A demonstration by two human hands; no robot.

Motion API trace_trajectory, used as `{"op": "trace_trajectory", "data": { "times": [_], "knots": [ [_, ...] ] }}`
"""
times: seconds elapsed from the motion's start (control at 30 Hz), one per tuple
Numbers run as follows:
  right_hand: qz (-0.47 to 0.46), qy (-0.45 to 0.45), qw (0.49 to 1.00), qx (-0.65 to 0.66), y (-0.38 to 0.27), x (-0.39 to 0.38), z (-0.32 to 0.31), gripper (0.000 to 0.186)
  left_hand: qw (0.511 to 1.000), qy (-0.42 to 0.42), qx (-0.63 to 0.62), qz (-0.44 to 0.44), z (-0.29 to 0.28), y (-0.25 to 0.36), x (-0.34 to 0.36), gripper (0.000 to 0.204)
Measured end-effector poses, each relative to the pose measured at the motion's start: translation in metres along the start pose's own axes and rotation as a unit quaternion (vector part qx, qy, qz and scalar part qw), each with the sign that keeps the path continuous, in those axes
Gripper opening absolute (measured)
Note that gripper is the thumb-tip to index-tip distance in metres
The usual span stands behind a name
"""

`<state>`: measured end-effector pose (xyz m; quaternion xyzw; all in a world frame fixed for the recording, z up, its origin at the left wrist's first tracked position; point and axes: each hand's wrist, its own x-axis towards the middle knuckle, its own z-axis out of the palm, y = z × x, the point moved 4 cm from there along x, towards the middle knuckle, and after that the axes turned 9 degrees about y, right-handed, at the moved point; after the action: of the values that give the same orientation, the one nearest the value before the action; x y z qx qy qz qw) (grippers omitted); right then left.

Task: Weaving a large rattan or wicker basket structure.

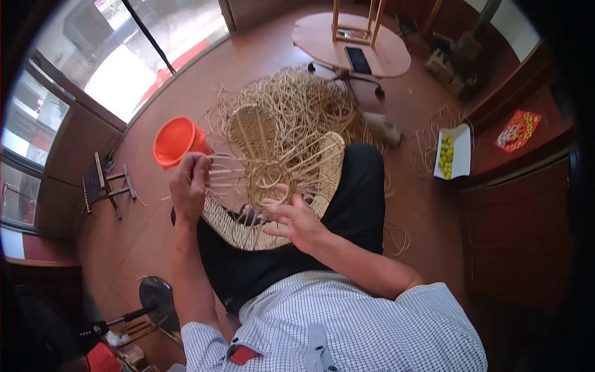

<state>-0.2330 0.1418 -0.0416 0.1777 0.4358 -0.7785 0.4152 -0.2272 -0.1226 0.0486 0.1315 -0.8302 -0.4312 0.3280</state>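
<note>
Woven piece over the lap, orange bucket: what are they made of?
Woven piece: likely straw or similar plant fibre, matte tan; loose, slightly uneven strands show.
Orange bucket: probably plastic, smooth-looking; even, saturated colour and no visible grain, though painted metal can't be ruled out.

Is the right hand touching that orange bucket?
Apart: the head view plainly shows a gap, the right hand at the woven straw piece, the orange bucket farther left.

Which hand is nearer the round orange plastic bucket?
Left: the left hand appears just in front of that orange bucket; the right hand is farther right, at the woven tan straw piece.
</note>
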Motion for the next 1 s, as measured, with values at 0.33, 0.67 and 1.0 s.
{"op": "trace_trajectory", "data": {
  "times": [0.33, 0.67, 1.0],
  "knots": [
    [-0.039, -0.025, 0.999, 0.012, 0.014, -0.019, -0.017, 0.092, 0.998, -0.040, -0.028, -0.050, 0.008, -0.034, -0.010, 0.020],
    [-0.372, 0.090, 0.714, -0.586, -0.068, -0.064, -0.022, 0.038, 0.965, 0.112, 0.121, 0.202, -0.008, 0.021, -0.038, 0.011],
    [-0.697, 0.057, 0.383, -0.604, -0.086, 0.010, 0.024, 0.041, 0.984, 0.041, 0.143, 0.100, -0.013, 0.015, -0.036, 0.010]
  ]
}}
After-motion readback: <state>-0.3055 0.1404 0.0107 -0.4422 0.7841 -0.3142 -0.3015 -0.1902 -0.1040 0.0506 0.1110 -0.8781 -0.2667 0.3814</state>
